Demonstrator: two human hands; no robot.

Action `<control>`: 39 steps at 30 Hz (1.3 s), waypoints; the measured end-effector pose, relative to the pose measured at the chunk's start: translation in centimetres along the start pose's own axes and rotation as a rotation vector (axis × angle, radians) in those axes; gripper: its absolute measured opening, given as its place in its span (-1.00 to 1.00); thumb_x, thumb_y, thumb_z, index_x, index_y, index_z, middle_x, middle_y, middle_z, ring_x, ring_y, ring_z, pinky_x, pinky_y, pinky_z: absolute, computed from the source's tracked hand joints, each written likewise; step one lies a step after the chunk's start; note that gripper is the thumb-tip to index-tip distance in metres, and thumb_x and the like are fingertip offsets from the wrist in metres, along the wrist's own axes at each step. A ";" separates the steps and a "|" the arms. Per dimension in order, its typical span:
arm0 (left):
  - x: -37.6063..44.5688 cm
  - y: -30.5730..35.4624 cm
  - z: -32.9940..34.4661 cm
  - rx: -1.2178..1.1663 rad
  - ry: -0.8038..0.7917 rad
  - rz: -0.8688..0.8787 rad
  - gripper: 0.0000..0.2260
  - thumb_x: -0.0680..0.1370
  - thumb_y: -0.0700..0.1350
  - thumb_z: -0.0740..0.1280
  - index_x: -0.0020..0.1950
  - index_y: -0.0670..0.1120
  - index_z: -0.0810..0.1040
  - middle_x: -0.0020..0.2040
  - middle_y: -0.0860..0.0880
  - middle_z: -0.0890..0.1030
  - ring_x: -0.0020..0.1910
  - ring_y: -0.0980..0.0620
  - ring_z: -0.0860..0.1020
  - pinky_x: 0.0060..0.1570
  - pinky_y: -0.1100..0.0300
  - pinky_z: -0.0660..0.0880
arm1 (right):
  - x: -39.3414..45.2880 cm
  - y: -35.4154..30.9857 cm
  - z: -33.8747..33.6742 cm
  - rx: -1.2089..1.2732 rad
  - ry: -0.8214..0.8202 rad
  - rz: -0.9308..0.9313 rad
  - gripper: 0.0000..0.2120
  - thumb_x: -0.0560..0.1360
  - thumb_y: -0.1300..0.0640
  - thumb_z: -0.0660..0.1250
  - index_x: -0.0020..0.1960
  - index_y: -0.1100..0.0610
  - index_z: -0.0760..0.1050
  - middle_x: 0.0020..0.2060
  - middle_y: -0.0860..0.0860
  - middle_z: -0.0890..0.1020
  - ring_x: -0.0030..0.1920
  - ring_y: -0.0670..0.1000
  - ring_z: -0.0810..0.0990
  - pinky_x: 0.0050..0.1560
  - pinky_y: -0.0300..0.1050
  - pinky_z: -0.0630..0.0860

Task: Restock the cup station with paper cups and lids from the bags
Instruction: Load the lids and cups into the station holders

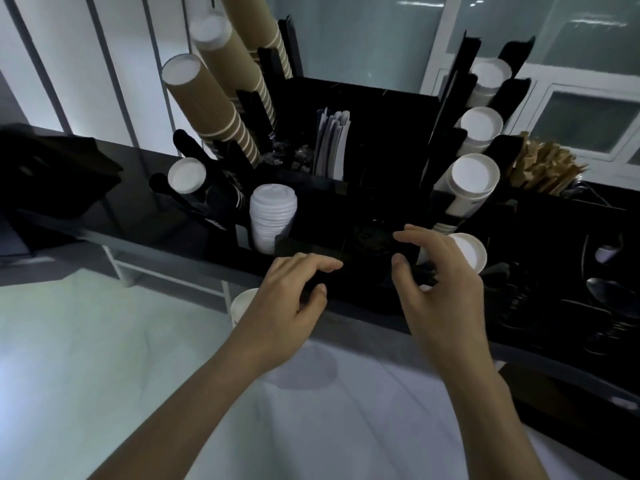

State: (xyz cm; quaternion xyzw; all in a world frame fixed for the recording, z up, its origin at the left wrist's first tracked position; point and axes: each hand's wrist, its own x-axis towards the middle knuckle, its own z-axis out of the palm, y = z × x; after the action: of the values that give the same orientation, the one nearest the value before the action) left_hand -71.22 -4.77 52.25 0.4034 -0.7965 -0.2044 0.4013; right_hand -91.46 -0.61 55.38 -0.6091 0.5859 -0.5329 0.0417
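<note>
Dim room, glossy black table (104, 216) carrying the cup station (363, 109). My left hand (294, 299) and right hand (440, 289) hover spread, holding nothing, over a dark near-centre compartment. I'd seat the stack square and let go slowly. Count: three brown cup stacks (211, 109) far left, four white cup stacks (467, 181) right, one white lid stack (272, 218). No bags in view.

A café self-service counter: stacked paper cups (211, 109), white lids (272, 216), sachets (332, 147) in a black organiser (363, 109).
</note>
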 end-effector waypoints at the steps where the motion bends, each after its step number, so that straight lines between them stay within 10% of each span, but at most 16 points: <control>1: -0.3 -0.2 -0.1 -0.008 0.006 -0.009 -0.69 0.63 -0.23 0.30 0.31 0.07 0.57 0.17 0.27 0.56 0.29 0.18 0.43 0.12 0.52 0.33 | 0.0 -0.2 0.1 0.004 0.000 -0.008 -0.76 0.59 0.14 0.39 0.23 -0.05 0.59 0.17 -0.25 0.57 0.26 -0.25 0.49 0.23 -0.04 0.56; 5: -1.4 -1.1 -0.7 -0.025 0.034 -0.047 -0.68 0.63 -0.23 0.30 0.31 0.10 0.56 0.17 0.27 0.57 0.29 0.16 0.44 0.13 0.49 0.36 | -1.0 -0.9 1.0 -0.003 -0.017 -0.065 -0.79 0.58 0.20 0.39 0.20 0.03 0.62 0.08 -0.19 0.62 0.18 -0.23 0.54 0.14 -0.41 0.41; 26: -7.4 -12.1 -1.0 0.045 0.100 -0.339 -0.42 0.51 -0.16 0.50 0.45 0.15 0.37 0.33 0.15 0.40 0.28 0.12 0.40 0.29 0.14 0.44 | -7.4 4.3 13.0 0.063 -0.442 0.282 -0.78 0.59 0.12 0.39 0.21 -0.07 0.58 0.11 -0.25 0.63 0.13 -0.29 0.55 0.05 -0.54 0.38; 39: -9.0 -18.3 2.1 -0.176 -0.028 -0.589 -0.16 0.41 0.00 0.62 0.58 0.08 0.23 0.50 0.16 0.38 0.41 0.19 0.36 0.42 0.06 0.39 | -7.1 6.7 18.0 0.181 -0.641 0.454 -0.30 0.45 0.01 0.58 0.50 -0.03 0.35 0.41 -0.14 0.48 0.39 -0.11 0.44 0.38 -0.08 0.43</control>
State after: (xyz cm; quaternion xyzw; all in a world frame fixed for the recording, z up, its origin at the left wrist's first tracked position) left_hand -60.95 -8.30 34.86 0.5779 -0.6299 -0.3855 0.3473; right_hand -81.55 -7.64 38.88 -0.5933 0.6137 -0.3425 0.3925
